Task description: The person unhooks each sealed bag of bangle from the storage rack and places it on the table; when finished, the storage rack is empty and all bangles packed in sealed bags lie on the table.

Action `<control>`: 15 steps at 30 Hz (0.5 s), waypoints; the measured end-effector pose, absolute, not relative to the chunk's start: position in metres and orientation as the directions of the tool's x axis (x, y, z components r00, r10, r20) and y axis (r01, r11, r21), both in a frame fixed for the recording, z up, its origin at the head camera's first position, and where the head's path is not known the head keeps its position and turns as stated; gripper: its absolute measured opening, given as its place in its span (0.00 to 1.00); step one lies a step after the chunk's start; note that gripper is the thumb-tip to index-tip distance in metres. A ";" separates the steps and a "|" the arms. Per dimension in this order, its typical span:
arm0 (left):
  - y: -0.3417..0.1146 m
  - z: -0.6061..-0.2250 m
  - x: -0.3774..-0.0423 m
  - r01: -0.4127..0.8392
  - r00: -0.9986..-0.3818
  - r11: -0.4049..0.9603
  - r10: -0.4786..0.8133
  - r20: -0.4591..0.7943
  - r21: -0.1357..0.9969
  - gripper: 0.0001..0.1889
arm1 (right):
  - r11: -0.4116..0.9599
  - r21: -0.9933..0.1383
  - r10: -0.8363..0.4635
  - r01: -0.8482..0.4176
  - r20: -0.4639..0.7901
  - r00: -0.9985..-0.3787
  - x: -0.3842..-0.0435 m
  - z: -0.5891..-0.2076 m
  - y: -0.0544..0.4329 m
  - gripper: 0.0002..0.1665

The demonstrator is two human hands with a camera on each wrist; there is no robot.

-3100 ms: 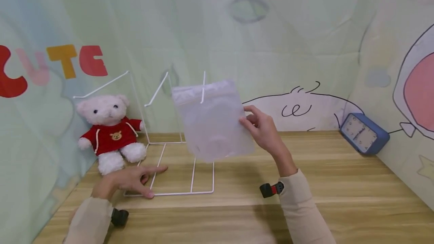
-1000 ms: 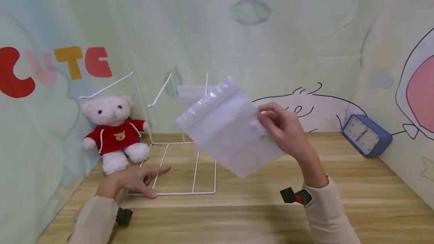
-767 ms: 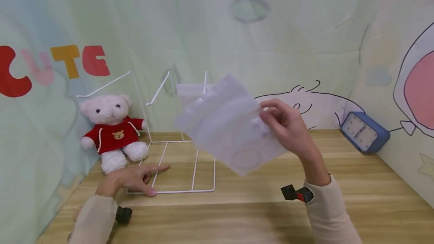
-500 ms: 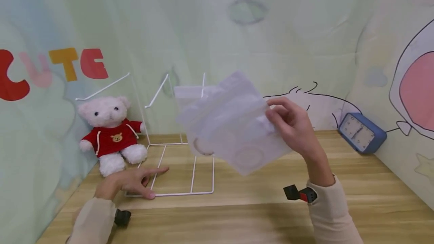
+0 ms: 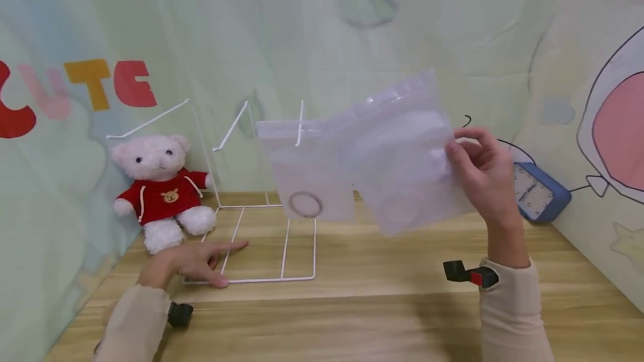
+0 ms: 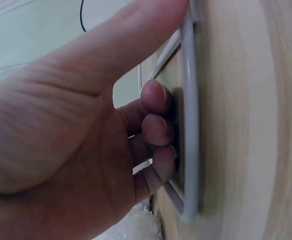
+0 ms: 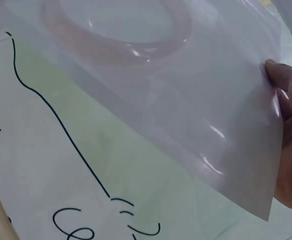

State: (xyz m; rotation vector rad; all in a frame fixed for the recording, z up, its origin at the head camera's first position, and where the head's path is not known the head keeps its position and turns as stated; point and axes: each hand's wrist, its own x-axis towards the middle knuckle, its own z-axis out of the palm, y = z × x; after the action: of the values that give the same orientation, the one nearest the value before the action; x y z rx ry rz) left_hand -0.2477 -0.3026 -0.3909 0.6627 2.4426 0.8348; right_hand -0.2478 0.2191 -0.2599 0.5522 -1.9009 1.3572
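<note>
In the head view, my right hand [image 5: 485, 175] pinches the right edge of a translucent zip bag [image 5: 402, 155], held up and tilted right of the white wire rack [image 5: 251, 281]. A pale pinkish ring [image 7: 131, 50] shows through this bag in the right wrist view. Another zip bag [image 5: 322, 177], with a ring [image 5: 305, 204] at its bottom, hangs at the rack's right hook [image 5: 301, 124], partly overlapped by the held one. My left hand [image 5: 193, 264] presses on the rack's base, thumb on the front wire [image 6: 190, 100], index finger straight, other fingers bent inside the frame.
A white teddy bear [image 5: 171, 197] in a red hoodie sits behind my left hand, beside the rack. On the right, a blue clock [image 5: 550, 194] stands against the printed curtain. Left and middle hooks [image 5: 231, 127] of the rack jut forward. Everything stands on a wooden table [image 5: 352, 317].
My right hand has moved right and up, drawing its zip bag away from the one on the hook, which now shows more fully. My left hand keeps its place on the rack.
</note>
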 end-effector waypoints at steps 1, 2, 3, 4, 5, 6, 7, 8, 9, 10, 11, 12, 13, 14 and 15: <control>-0.303 -0.390 -0.248 0.288 -0.771 0.695 0.576 -0.271 0.659 0.46 | 0.346 -0.630 0.095 -0.696 0.761 -0.642 -0.249 -0.260 0.222 0.12; -0.303 -0.390 -0.248 0.294 -0.768 0.692 0.582 -0.268 0.659 0.46 | 0.342 -0.635 0.121 -0.693 0.761 -0.638 -0.250 -0.261 0.224 0.12; -0.304 -0.390 -0.248 0.295 -0.766 0.690 0.584 -0.268 0.660 0.46 | 0.336 -0.640 0.144 -0.691 0.760 -0.634 -0.251 -0.261 0.227 0.11; -0.304 -0.391 -0.248 0.300 -0.763 0.689 0.588 -0.267 0.660 0.46 | 0.335 -0.645 0.165 -0.687 0.758 -0.631 -0.252 -0.262 0.228 0.11; -0.305 -0.391 -0.248 0.307 -0.761 0.688 0.592 -0.265 0.658 0.46 | 0.338 -0.649 0.184 -0.682 0.756 -0.628 -0.253 -0.263 0.230 0.11; -0.305 -0.392 -0.248 0.313 -0.758 0.686 0.597 -0.262 0.657 0.46 | 0.343 -0.651 0.201 -0.677 0.755 -0.625 -0.254 -0.264 0.232 0.10; -0.306 -0.392 -0.247 0.320 -0.757 0.685 0.601 -0.259 0.654 0.46 | 0.350 -0.652 0.212 -0.672 0.755 -0.621 -0.256 -0.265 0.233 0.10; -0.306 -0.393 -0.247 0.326 -0.755 0.684 0.604 -0.255 0.653 0.46 | 0.357 -0.653 0.222 -0.668 0.754 -0.618 -0.257 -0.265 0.235 0.10; -0.306 -0.393 -0.247 0.326 -0.754 0.683 0.605 -0.256 0.654 0.46 | 0.364 -0.658 0.234 -0.660 0.750 -0.619 -0.258 -0.266 0.236 0.10; -0.306 -0.393 -0.247 0.327 -0.752 0.680 0.608 -0.255 0.656 0.46 | 0.374 -0.664 0.247 -0.647 0.744 -0.621 -0.260 -0.267 0.237 0.09; -0.306 -0.393 -0.247 0.329 -0.749 0.674 0.613 -0.252 0.662 0.46 | 0.378 -0.673 0.258 -0.636 0.736 -0.626 -0.261 -0.268 0.239 0.08; -0.305 -0.392 -0.247 0.328 -0.749 0.673 0.613 -0.252 0.663 0.46 | 0.385 -0.681 0.268 -0.622 0.728 -0.631 -0.263 -0.269 0.240 0.08; -0.305 -0.391 -0.247 0.325 -0.750 0.674 0.611 -0.254 0.663 0.46 | 0.391 -0.690 0.275 -0.608 0.719 -0.639 -0.265 -0.271 0.241 0.08; -0.304 -0.390 -0.248 0.323 -0.750 0.675 0.610 -0.256 0.664 0.46 | 0.400 -0.701 0.283 -0.590 0.707 -0.648 -0.268 -0.273 0.242 0.07; -0.303 -0.390 -0.249 0.320 -0.749 0.674 0.610 -0.258 0.665 0.46 | 0.413 -0.713 0.290 -0.566 0.692 -0.661 -0.270 -0.275 0.243 0.08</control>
State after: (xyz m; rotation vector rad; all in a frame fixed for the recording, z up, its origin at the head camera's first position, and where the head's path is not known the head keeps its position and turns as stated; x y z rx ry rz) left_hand -0.2490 -0.3035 -0.3901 0.7215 2.4224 0.8380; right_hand -0.2701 0.2428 -0.2752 0.2368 -1.8681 1.3495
